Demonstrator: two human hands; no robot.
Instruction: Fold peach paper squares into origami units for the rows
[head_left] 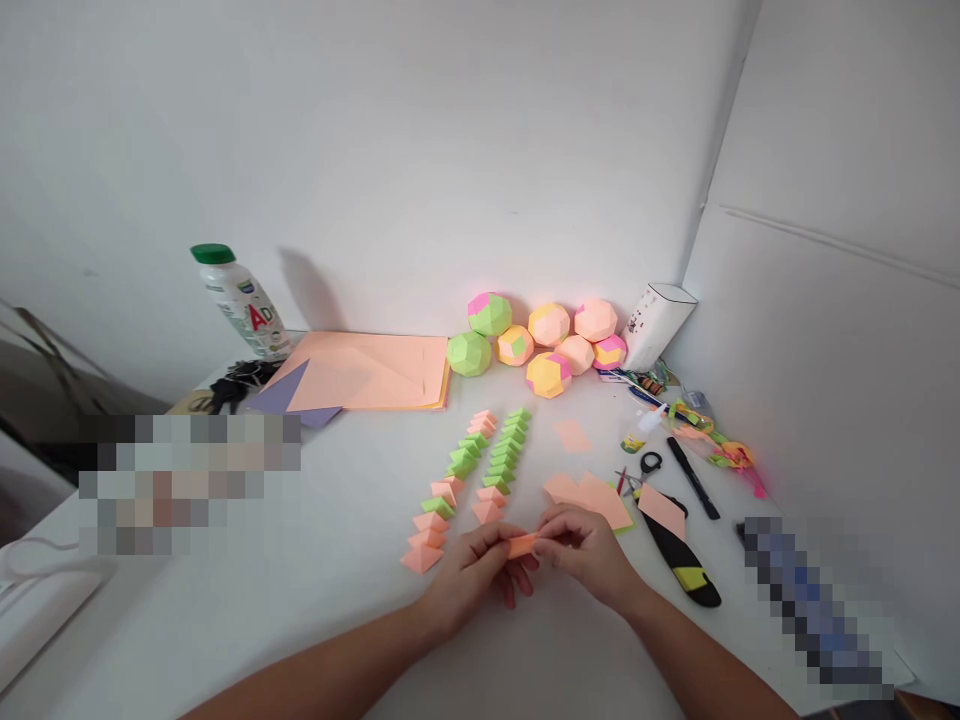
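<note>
A small folded orange paper (523, 546) is held over the white table (247, 590), its left end pinched in the grip of the left hand (469, 570) and its right end pinched in the grip of the right hand (589, 550). To the right, a black tool with a yellow patch (679, 560) is partly covered by a small orange sheet (662, 510). Beyond the hands, folded orange and green units are lined up in a left row (442, 490) and a right row (502, 460). Farther back, faceted paper balls (549, 375) are gathered by the wall (480, 150), beside a stack of coloured paper (367, 370).
</note>
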